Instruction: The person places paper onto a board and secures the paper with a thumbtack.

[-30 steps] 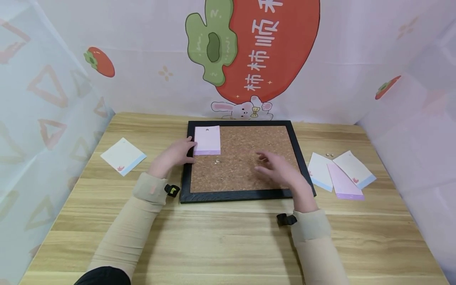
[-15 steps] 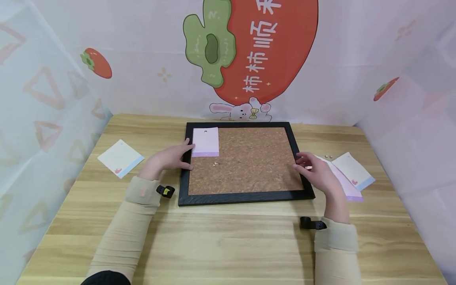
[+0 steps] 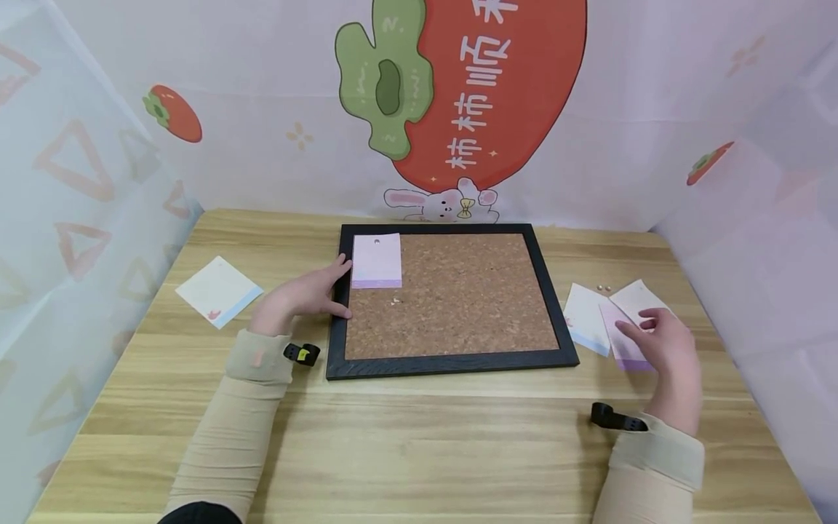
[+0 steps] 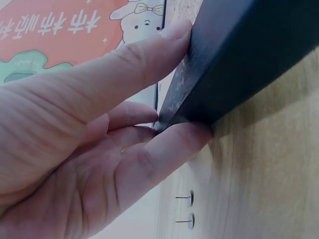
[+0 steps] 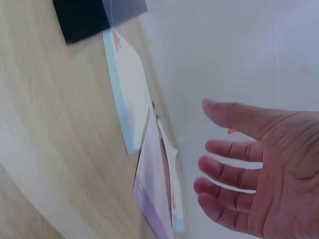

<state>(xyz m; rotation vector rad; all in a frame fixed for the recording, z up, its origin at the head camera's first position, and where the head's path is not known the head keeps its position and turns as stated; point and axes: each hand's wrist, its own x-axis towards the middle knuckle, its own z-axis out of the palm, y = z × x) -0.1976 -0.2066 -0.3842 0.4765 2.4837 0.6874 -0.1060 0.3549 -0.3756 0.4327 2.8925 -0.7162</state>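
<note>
My left hand rests at the left border of a black-framed cork board, thumb and fingers spread along it; up close in the left wrist view, the thumb touches the frame's face and a finger its outer side. A pale note card with a purple band lies at the board's upper left, a tack at its top. My right hand, fingers apart and nothing in them, hovers over a purple-banded card and a blue-banded card, partly hiding both. Another blue-banded card lies beside them.
Two small tacks sit behind the right-hand cards. Two thumbtacks are on the table near my left hand. A blue-banded card lies at far left. A printed cloth rises behind the table; a small whitish bit is on the cork.
My right hand has moved right, from above the cork, past the frame's right border, to above the cards. My left hand stays at the left border.
</note>
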